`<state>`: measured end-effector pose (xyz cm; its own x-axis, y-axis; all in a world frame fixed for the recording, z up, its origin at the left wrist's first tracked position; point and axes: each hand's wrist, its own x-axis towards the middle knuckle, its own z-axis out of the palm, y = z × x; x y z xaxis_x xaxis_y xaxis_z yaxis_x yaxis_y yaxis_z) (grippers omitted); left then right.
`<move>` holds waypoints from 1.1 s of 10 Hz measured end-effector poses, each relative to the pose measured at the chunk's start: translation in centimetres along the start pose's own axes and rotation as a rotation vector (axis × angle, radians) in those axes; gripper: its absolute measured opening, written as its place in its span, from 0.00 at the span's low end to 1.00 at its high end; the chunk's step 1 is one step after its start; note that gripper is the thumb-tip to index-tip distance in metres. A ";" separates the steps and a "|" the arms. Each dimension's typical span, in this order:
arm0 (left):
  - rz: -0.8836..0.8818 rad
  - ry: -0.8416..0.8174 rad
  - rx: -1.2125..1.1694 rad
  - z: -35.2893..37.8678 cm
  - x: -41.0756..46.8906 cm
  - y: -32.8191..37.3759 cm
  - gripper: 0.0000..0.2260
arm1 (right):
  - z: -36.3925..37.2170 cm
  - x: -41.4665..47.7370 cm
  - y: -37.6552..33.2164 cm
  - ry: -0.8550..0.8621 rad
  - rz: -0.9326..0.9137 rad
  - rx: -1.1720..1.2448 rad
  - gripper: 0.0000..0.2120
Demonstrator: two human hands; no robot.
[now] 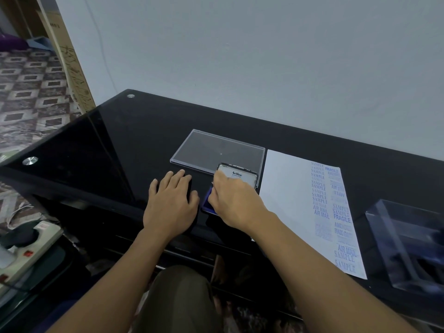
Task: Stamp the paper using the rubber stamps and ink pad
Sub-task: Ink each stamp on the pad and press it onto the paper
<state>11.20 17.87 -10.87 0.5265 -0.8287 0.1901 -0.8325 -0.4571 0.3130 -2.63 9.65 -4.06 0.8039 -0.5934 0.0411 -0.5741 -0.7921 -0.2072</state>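
The ink pad (pixel 206 200) lies on the black glass table (pixel 134 131), a strip of its blue pad showing. Its lid (pixel 242 175), labelled Artline, stands tilted up. My right hand (pixel 234 200) covers most of the pad, fingers curled, the index finger on the lid's left edge. Whatever is under the palm is hidden. My left hand (pixel 171 200) rests flat on the table just left of the pad. The white paper (pixel 288 200) lies to the right, its right side covered in blue prints. Dark stamps sit blurred in a clear box (pixel 408 246).
A flat clear plastic lid (pixel 216 150) lies behind the ink pad. The wall runs close behind the table. Left of the table, below it, are a power strip (pixel 31 243) and cables; a patterned floor lies beyond.
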 end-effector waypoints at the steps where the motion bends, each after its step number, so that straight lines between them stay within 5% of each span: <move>1: 0.001 -0.002 -0.005 0.0 0.0 0.1 0.22 | -0.1 0.0 -0.1 0.011 -0.019 -0.033 0.07; 8: 0.010 -0.062 -0.031 -0.3 0.1 -0.1 0.23 | -0.3 -0.2 0.0 0.002 -0.046 -0.087 0.09; 11: -0.061 -0.063 -0.255 -2.8 1.2 1.0 0.21 | -2.7 0.0 2.2 0.152 0.118 0.317 0.09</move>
<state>11.45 17.35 -7.70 0.5558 -0.8243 0.1080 -0.7252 -0.4172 0.5478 -4.34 7.50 -1.93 0.6893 -0.7110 0.1390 -0.5652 -0.6478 -0.5108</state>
